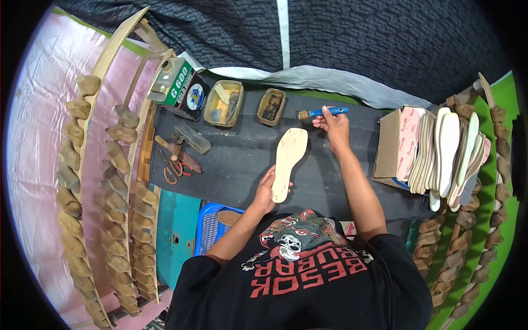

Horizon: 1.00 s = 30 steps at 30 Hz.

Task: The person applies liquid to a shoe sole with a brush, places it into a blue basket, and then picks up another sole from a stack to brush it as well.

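My left hand (266, 190) is closed around the heel end of a pale cream insole (290, 157), held above the dark table with its wide toe end pointing away from me. To the right, my right hand (334, 125) grips a blue-handled brush (324, 112), whose brownish bristle end points left. A small rectangular tub (260, 107) with dark residue inside stands to the left of the brush. Beside it is a larger yellowish tub (237, 113) holding a pale flat scraper-like piece. The brush touches neither tub.
A G 600 can (192, 94) stands at the back left. Nearby lie a grey block (193, 138), scissors (171, 175) and other hand tools. At right, a cardboard box (388, 146) holds many upright insoles (446, 140). Racks of wooden shoe lasts (114, 201) flank both sides; a blue basket (207, 231) sits below.
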{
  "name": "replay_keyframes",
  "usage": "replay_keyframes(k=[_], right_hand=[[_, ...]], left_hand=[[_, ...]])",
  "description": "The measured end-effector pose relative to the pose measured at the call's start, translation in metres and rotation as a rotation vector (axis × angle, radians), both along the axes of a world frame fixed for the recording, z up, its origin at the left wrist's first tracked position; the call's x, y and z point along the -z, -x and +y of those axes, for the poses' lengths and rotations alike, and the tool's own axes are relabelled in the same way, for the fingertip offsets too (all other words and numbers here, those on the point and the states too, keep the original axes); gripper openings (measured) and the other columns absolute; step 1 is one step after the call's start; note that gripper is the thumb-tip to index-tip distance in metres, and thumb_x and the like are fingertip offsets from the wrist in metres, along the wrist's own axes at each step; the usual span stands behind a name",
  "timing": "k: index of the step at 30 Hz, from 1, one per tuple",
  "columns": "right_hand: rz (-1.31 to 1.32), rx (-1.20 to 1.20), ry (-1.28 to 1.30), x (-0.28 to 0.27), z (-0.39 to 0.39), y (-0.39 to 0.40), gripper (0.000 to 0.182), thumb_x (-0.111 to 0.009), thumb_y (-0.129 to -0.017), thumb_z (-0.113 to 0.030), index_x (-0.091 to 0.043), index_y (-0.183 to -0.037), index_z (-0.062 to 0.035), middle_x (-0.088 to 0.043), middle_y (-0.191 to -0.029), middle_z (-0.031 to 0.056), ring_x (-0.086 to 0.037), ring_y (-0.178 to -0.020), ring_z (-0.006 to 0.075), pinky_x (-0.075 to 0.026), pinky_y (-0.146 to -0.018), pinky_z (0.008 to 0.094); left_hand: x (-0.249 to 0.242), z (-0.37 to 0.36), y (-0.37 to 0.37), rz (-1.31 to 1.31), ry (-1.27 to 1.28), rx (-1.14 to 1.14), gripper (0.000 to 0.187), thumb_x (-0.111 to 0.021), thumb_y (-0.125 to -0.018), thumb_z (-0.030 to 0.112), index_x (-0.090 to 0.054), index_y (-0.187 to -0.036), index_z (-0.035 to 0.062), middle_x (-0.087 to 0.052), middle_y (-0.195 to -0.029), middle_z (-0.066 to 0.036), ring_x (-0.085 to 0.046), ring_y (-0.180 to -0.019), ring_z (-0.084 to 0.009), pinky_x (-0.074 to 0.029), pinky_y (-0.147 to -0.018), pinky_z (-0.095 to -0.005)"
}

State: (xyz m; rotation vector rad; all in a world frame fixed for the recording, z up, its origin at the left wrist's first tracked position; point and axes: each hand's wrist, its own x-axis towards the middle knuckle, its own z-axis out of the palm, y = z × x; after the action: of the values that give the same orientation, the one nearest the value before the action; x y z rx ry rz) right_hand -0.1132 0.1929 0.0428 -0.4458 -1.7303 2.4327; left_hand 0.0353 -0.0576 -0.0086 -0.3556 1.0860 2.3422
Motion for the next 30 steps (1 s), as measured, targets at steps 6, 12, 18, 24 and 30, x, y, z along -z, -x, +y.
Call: replay_keyframes(k=[6, 12, 18, 24, 30], right_hand=[[0.041, 0.042, -0.203, -0.011, 0.04, -0.031, 0.028, -0.067, -0.104, -0.023, -0.059, -0.108, 0.0036, -0.069, -0.081, 0.0105, -0.068, -0.064, 0.0149, -0.056, -0.058, 0.0266], [0.066, 0.064, -0.338, -0.017, 0.047, -0.045, 0.026, -0.067, -0.103, -0.022, -0.06, -0.105, 0.0031, -0.069, -0.077, 0.0088, -0.067, -0.062, 0.0122, -0.054, -0.056, 0.0262], [0.033, 0.083, -0.569, -0.037, 0.047, -0.051, 0.023, -0.069, -0.102, -0.019, -0.063, -0.101, 0.0029, -0.069, -0.075, 0.0078, -0.066, -0.062, 0.0108, -0.053, -0.053, 0.0263], [0.117, 0.005, -0.649, -0.037, 0.06, -0.059, 0.022, -0.069, -0.1, -0.02, -0.064, -0.095, 0.0007, -0.068, -0.07, 0.0064, -0.062, -0.058, 0.0105, -0.05, -0.055, 0.029], [0.22, -0.3, -0.718, -0.047, 0.059, -0.073, 0.021, -0.07, -0.098, -0.017, -0.066, -0.105, 0.0024, -0.07, -0.088, 0.0171, -0.067, -0.078, 0.0265, -0.052, -0.073, 0.036]], left_hand=[[-0.006, 0.028, 0.004, 0.028, 0.002, 0.112, 0.056, -0.042, -0.112, 0.036, -0.033, -0.16, 0.0075, -0.064, -0.128, -0.012, -0.07, -0.099, -0.0233, -0.061, -0.08, -0.0369], [-0.008, 0.056, 0.002, 0.076, 0.024, 0.191, 0.058, -0.042, -0.112, 0.039, -0.032, -0.161, 0.009, -0.065, -0.128, -0.01, -0.071, -0.098, -0.022, -0.061, -0.081, -0.036], [-0.006, 0.07, -0.012, 0.12, 0.04, 0.115, 0.06, -0.044, -0.111, 0.04, -0.033, -0.161, 0.009, -0.066, -0.128, -0.01, -0.071, -0.097, -0.0215, -0.061, -0.081, -0.0345], [-0.002, 0.079, -0.033, 0.097, 0.032, 0.037, 0.062, -0.047, -0.11, 0.04, -0.032, -0.161, 0.0096, -0.065, -0.13, -0.011, -0.071, -0.099, -0.0225, -0.062, -0.081, -0.0354], [0.005, 0.093, -0.048, 0.096, 0.051, -0.065, 0.063, -0.048, -0.11, 0.04, -0.031, -0.162, 0.0096, -0.064, -0.132, -0.011, -0.071, -0.099, -0.0224, -0.062, -0.08, -0.036]])
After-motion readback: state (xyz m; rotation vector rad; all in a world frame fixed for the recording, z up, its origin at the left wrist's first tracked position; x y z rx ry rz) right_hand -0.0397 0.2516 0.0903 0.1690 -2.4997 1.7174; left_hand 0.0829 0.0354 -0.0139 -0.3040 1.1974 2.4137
